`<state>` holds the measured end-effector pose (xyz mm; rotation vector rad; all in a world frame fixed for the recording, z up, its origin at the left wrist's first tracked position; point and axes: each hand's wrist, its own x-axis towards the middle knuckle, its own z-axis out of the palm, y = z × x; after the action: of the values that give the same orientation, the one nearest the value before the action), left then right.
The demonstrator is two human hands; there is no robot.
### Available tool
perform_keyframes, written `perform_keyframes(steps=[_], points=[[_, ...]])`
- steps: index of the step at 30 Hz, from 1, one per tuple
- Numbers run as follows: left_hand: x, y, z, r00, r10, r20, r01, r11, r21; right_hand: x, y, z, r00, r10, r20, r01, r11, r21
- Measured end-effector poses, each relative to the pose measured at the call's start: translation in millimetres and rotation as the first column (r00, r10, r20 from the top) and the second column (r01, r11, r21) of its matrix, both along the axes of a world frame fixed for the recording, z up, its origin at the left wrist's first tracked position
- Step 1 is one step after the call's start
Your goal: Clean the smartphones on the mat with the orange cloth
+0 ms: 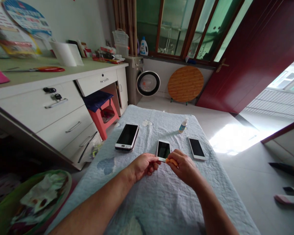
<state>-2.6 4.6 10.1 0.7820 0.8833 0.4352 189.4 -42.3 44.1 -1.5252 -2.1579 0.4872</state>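
A white smartphone (pixel 163 150) with a dark screen is in front of me, its lower end towards me. My left hand (pixel 145 165) is closed on its lower left corner, thumb on top and fingers curled below. In my right hand (pixel 183 165) is a small orange, soft-looking item (pixel 171 161), pressed at the phone's lower right corner; whether it is a cloth or a sponge I cannot tell. Another white phone (pixel 196 148) lies to the right. On the left, a larger phone (pixel 127 134) rests on top of another one. A small spray bottle (pixel 183 126) stands upright behind.
A pale blue quilted cloth (pixel 147 192) covers the surface under the phones. A desk (pixel 63 81) with drawers runs along the left, with a red stool (pixel 104 114) beside it. At lower left is a green-rimmed basket (pixel 70 182). A washing machine (pixel 134 76) stands open farther back.
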Motion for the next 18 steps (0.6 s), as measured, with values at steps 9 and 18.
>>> perform_keyframes(steps=[9, 18], points=[[3, -3, -1.7, 0.999, -0.030, -0.012, 0.031, 0.993, 0.112, -27, -8, -0.9, 0.981, 0.014, 0.193, -0.029, 0.997, 0.075], [3, -3, 0.1, 0.997, -0.027, -0.068, 0.031, 0.998, 0.059, -13, -10, 0.8, 0.986, 0.020, 0.163, -0.032, 0.997, 0.068]])
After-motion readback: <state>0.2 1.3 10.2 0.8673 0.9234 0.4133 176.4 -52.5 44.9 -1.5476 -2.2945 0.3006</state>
